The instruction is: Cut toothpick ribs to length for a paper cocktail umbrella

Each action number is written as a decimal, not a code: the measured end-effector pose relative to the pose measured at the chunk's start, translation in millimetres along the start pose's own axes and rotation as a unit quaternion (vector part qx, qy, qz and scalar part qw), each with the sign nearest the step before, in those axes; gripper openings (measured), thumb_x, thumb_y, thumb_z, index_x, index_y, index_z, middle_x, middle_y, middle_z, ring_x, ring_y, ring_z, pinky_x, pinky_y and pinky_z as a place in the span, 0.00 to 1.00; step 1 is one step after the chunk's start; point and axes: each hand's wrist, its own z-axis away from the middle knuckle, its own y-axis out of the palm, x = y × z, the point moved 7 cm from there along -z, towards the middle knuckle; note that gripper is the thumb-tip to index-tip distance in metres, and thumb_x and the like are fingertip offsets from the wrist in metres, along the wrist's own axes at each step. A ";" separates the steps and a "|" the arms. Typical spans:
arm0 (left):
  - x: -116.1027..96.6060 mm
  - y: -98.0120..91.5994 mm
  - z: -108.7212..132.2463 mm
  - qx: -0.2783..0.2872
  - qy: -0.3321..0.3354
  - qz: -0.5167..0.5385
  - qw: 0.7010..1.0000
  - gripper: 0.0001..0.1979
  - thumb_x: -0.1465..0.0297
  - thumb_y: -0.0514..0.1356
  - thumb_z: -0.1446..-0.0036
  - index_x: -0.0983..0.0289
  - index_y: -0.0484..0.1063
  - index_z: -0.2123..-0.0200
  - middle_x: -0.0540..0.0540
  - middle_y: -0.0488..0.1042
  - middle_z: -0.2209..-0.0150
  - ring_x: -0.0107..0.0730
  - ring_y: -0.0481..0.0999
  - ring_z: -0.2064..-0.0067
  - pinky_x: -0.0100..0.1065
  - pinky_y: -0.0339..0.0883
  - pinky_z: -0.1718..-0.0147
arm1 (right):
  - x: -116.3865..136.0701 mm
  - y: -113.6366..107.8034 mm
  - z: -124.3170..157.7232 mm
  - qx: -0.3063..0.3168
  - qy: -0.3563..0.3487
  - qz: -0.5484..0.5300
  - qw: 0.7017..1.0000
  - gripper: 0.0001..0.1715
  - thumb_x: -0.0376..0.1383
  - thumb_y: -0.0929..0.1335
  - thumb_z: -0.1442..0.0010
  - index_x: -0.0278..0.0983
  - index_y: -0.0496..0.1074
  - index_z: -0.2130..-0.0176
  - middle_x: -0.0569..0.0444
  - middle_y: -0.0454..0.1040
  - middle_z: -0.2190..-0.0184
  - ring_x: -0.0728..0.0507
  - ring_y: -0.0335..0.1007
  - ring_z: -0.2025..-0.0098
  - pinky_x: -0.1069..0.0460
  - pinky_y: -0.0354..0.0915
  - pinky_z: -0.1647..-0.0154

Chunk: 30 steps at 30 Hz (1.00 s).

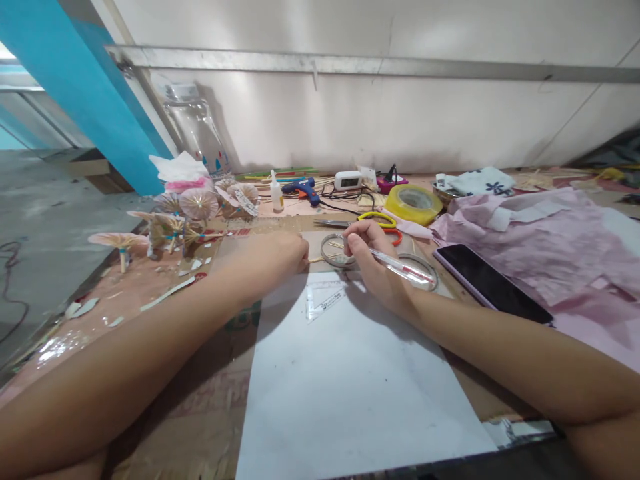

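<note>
The left hand [295, 255], slightly blurred, lies above the top edge of a white sheet of paper [360, 393] with its fingers curled in. A thin wooden stick [320, 259] runs out from beside the fingertips; whether they pinch it, I cannot tell. The right hand [367, 257] is half closed around a clear-barrelled pen [407, 269] with red inside, the barrel slanting back over the thumb side. Between the two hands is a grey ring [325, 252], partly hidden by the right fingers, and the stick reaches toward it. A second grey ring [433, 267] shows behind the pen's back end.

On the paper, just below the hands, lies a transparent set square [320, 303] (its printed markings are too small to read). Beyond the right hand are scissors [375, 218] with yellow and orange-red handles, and a roll of yellowish tape [390, 200]. A dark-screened phone [493, 283] rests to the right beside crumpled pink fabric [540, 233]. Small paper parasols [199, 202] cluster at the left, near a blue glue gun [303, 190].
</note>
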 end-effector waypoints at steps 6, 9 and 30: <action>-9.6 -16.8 5.7 0.015 0.013 -0.066 0.998 0.08 0.71 0.59 0.46 0.61 0.79 0.71 0.57 0.80 0.71 0.41 0.77 0.68 0.36 0.58 0.70 | 0.4 0.8 0.2 -0.001 -0.001 0.003 1.000 0.06 0.40 0.66 0.31 0.41 0.69 0.60 0.57 0.69 0.68 0.47 0.66 0.66 0.51 0.64 0.66; -11.5 -25.2 8.9 0.027 -0.009 -0.079 0.996 0.09 0.70 0.58 0.46 0.60 0.80 0.71 0.56 0.80 0.72 0.40 0.76 0.70 0.36 0.56 0.71 | 0.8 1.4 1.1 0.005 -0.007 -0.008 1.000 0.07 0.41 0.66 0.31 0.41 0.69 0.59 0.57 0.71 0.68 0.47 0.67 0.66 0.52 0.65 0.65; -32.0 -24.4 34.2 -0.056 0.013 -0.050 0.997 0.10 0.62 0.57 0.37 0.56 0.78 0.65 0.52 0.78 0.73 0.36 0.74 0.71 0.34 0.55 0.73 | 8.0 29.2 8.1 0.209 -0.116 0.089 0.967 0.04 0.30 0.67 0.40 0.39 0.68 0.64 0.56 0.74 0.68 0.47 0.70 0.68 0.52 0.66 0.66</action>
